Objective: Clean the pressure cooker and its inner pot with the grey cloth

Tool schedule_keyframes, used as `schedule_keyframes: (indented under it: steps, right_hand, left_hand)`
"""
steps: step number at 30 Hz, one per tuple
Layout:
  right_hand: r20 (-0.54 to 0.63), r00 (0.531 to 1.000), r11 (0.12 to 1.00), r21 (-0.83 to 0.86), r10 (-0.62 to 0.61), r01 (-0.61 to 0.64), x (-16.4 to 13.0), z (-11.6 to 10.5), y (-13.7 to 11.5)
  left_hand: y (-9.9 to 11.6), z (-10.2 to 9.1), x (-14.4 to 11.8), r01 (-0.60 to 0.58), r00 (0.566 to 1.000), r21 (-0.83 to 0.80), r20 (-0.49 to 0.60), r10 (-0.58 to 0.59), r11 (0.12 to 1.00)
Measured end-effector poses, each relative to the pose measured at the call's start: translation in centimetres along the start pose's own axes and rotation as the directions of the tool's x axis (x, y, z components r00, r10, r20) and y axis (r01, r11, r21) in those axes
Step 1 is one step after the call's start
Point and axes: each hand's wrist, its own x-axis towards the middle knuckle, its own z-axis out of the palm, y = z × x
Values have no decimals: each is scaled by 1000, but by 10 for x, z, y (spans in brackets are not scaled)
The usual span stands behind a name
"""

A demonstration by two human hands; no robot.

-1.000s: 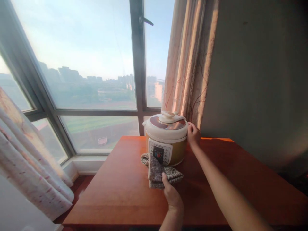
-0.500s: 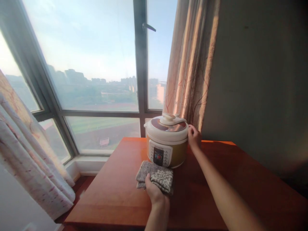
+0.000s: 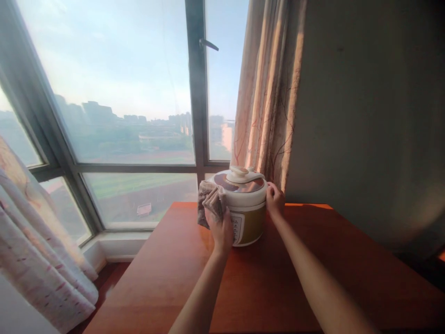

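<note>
A cream and gold electric pressure cooker (image 3: 247, 204) with a brown-topped lid stands at the far end of a reddish wooden table (image 3: 278, 287). My left hand (image 3: 219, 225) grips a folded grey patterned cloth (image 3: 208, 200) and presses it against the cooker's left side, covering part of the control panel. Against the cooker's right side, just under the lid rim, rests my right hand (image 3: 274, 200) with its fingers curled on the body.
A large window (image 3: 121, 102) with a dark frame fills the wall behind the table. A patterned curtain (image 3: 269, 93) hangs right behind the cooker, and another curtain (image 3: 38, 250) hangs at the lower left. A grey wall (image 3: 365, 116) borders the table's right side.
My left hand has lifted the cloth off the table in front of the cooker and brought it up against the cooker's left side. My right hand has stayed on the cooker.
</note>
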Motion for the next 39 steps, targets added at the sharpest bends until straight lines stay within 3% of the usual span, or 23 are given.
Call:
schedule_keyframes:
  steps: [1,3,5,8,11,16,18,20,24,26,28,31,32,34,36,39]
  right_hand:
    - [-1,1000,1000,-1,4,-4,0,0,0]
    - [0,1000,1000,-3,10,-10,0,1,1]
    - [6,1000,1000,-3,10,-10,1,1,2]
    - [11,1000,1000,-2,6,-6,1,1,3]
    - [11,1000,1000,2,0,0,1,0,3]
    - [5,1000,1000,9,-4,4,1,0,1]
    - [3,1000,1000,8,-3,3,1,0,1]
    - [4,1000,1000,7,-3,3,1,0,2]
    - [11,1000,1000,10,6,-6,1,0,3]
    - [13,1000,1000,15,14,-14,0,0,4]
    - [14,1000,1000,21,23,-23,0,0,4]
    - [21,999,999,23,29,-30,0,-1,4]
    - [22,999,999,21,31,-31,0,-1,4]
    - [22,999,999,14,34,-34,1,-1,4]
    - [16,999,999,9,36,-36,1,-1,3]
    - [11,999,999,7,37,-37,1,-2,2]
  left_hand:
    - [3,2,-9,-156,987,136,50,150,978]
    - [3,1,-31,-419,902,336,261,344,844]
    - [-5,-6,-47,-612,768,403,507,391,681]
    - [-23,-24,-51,-814,526,322,761,380,483]
    - [-40,-43,-37,-918,308,171,877,370,359]
    - [-65,-68,-13,-969,-49,-134,927,372,206]
    - [-73,-72,-8,-947,-119,-220,917,380,234]
    - [-75,-73,-5,-907,-93,-245,910,403,343]
    - [-65,-69,4,-788,86,-192,907,413,585]
    - [-56,-65,13,-764,148,-147,908,393,628]
    - [-49,-58,21,-776,271,-35,883,383,630]
    - [-43,-45,29,-762,554,222,710,434,608]
    - [-42,-41,30,-739,626,284,625,466,610]
    - [-40,-34,33,-695,703,327,496,510,640]
    - [-36,-29,38,-648,750,295,406,522,702]
    - [-35,-23,56,-508,852,178,248,461,843]
